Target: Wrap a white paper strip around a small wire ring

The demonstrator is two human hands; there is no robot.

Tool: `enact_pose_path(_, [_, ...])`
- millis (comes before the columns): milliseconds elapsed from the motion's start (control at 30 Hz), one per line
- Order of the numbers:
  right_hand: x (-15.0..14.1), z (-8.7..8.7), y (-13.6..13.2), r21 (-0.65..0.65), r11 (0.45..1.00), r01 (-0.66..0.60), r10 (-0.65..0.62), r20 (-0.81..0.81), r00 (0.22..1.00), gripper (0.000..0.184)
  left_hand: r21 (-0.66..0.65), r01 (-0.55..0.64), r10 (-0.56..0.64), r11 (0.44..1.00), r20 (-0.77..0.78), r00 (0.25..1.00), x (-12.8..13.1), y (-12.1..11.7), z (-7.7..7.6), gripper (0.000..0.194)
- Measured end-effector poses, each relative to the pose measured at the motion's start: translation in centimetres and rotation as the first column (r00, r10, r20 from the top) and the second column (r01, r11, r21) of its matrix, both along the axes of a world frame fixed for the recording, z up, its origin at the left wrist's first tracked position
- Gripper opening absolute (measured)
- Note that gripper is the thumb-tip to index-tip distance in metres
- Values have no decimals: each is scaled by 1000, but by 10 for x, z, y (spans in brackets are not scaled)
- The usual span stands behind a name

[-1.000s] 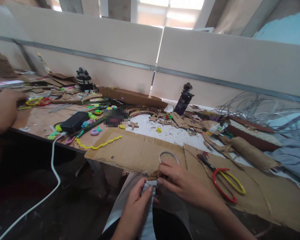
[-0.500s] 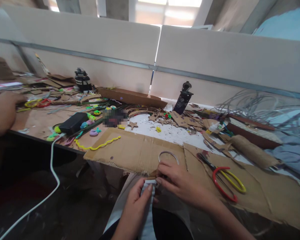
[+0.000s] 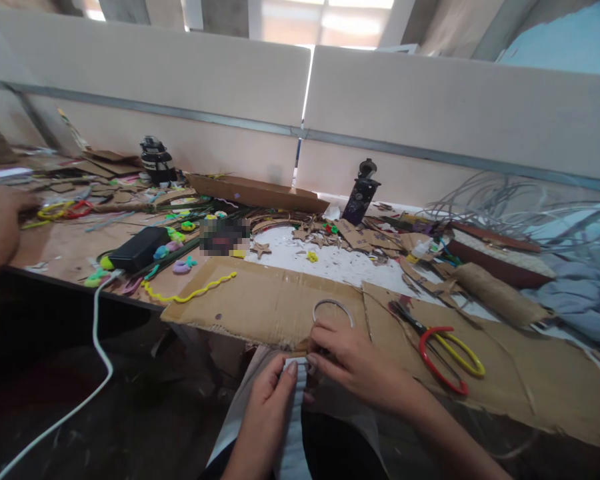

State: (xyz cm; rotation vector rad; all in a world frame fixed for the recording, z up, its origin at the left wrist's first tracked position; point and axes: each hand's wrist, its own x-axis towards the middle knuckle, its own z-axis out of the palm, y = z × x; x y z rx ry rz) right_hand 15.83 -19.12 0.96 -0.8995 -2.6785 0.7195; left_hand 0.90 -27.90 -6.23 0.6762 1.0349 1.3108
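The pale ridged strip [image 3: 294, 407] is over the wearer's lap, just in front of the bench [image 3: 87, 243], its top end near the edge of the cardboard sheet [image 3: 270, 308]. I see the left hand [image 3: 269, 395] wrapped along it, thumb pressed flat near that end. A small brown piece [image 3: 297, 355] sits across the top, and the right hand [image 3: 341, 352] has its fingertips drawn together there, apparently pinching the brown piece; the fingers hide the exact contact. By my reading the work is partway: the strip already has ridges along its visible length, while the top end is being handled. Whether the brown piece is attached I can't tell, nor how much remains. Just beyond the right hand a thin ring [image 3: 333, 302] shows, its lower part hidden, so I can't say whether it is touched. The scissors [image 3: 424, 335] lie unheld on the cardboard to the right. Farther off, a cut-out star [image 3: 261, 250] lies among scraps, and at far left is a co-worker's hand [image 3: 3, 223].
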Motion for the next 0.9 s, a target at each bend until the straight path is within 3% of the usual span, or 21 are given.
enact_pose_path(900, [-3,-1,-2,79,997,11,-12,11,1000,15,-9,-33,33,999,-13,999,2,1,4,26])
